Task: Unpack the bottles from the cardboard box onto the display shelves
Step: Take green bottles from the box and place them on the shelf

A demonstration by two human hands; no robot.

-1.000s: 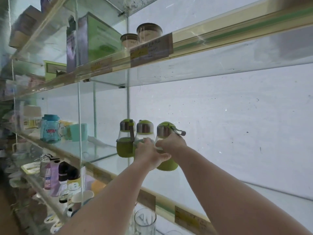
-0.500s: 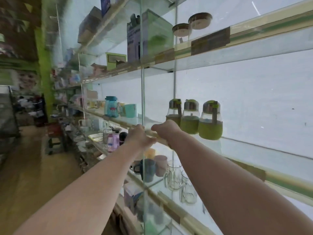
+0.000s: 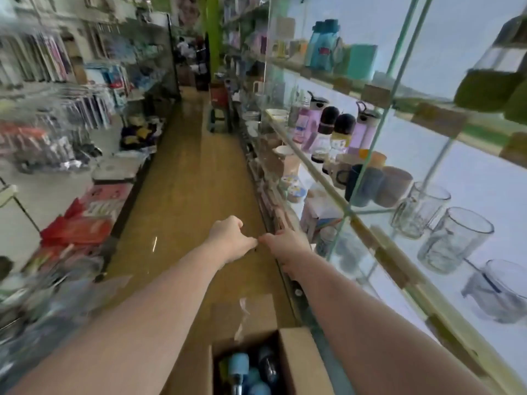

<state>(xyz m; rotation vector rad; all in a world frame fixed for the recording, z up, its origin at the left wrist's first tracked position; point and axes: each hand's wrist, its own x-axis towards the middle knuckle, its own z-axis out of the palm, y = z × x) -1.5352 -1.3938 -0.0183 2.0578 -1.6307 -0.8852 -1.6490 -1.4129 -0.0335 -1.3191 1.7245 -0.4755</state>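
The open cardboard box (image 3: 289, 357) stands on the floor at the bottom of the view, below my forearms. Inside it I see a light blue bottle (image 3: 239, 366) and a dark bottle (image 3: 268, 363). Green-sleeved glass bottles (image 3: 484, 86) stand on the upper glass shelf (image 3: 439, 121) at the far right, partly cut off by the frame. My left hand (image 3: 231, 240) and my right hand (image 3: 285, 243) hover side by side over the aisle floor, beyond the box. Their fingers are loosely curled and hold nothing, and the thumbs almost touch.
Glass shelves on the right carry clear glass mugs (image 3: 453, 240), ceramic cups (image 3: 370, 181) and children's bottles (image 3: 336, 132). A brown floor aisle (image 3: 188, 166) runs ahead. Racks of packaged goods (image 3: 71, 143) line the left side. A stool (image 3: 218, 118) stands farther down the aisle.
Both hands left the green bottles on the shelf and dropped down over the aisle. My view swung left and down, bringing the box into sight.
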